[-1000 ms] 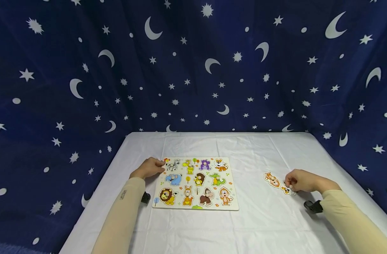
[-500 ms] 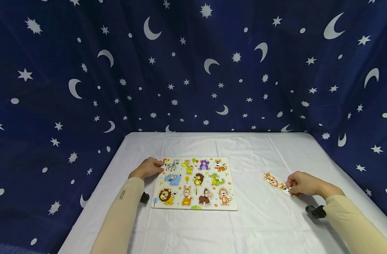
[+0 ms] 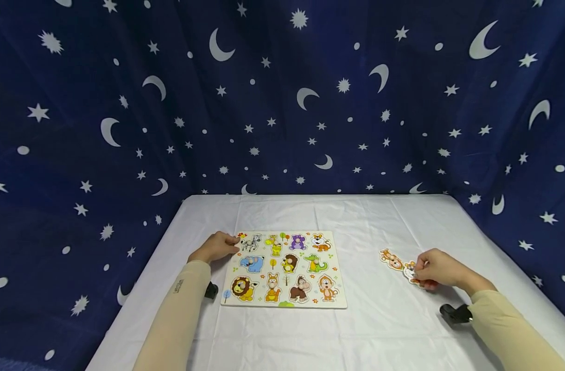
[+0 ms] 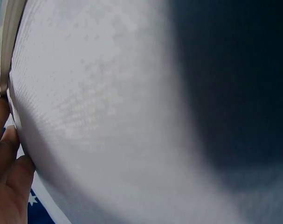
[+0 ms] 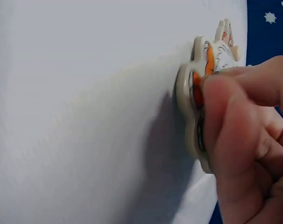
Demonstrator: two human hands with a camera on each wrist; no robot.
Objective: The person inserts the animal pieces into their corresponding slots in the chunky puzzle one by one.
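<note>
In the head view my right hand (image 3: 437, 268) pinches a wooden puzzle piece, white and orange like a tiger (image 3: 410, 272). The right wrist view shows thumb and finger together over the tiger piece (image 5: 193, 107), covering much of its face; its shadow falls on the cloth. Just to the left lies a second loose piece, an orange-brown animal resembling a monkey (image 3: 391, 259). My left hand (image 3: 216, 246) rests at the upper left edge of the animal puzzle board (image 3: 284, 305), its fingertips touching the rim. Up close, those fingers (image 4: 15, 179) lie along the board's side.
A white cloth (image 3: 291, 335) covers the table. The board carries several animals, among them an elephant (image 3: 252, 264), a lion (image 3: 243, 287) and a crocodile (image 3: 317, 264), some with round knobs. Dark blue curtains (image 3: 277, 103) with moons and stars stand behind and at both sides.
My right hand has shifted the tiger piece slightly, turning it so more of its white face shows beside the other piece. The loose monkey-like piece has moved a little left. My left hand stays put.
</note>
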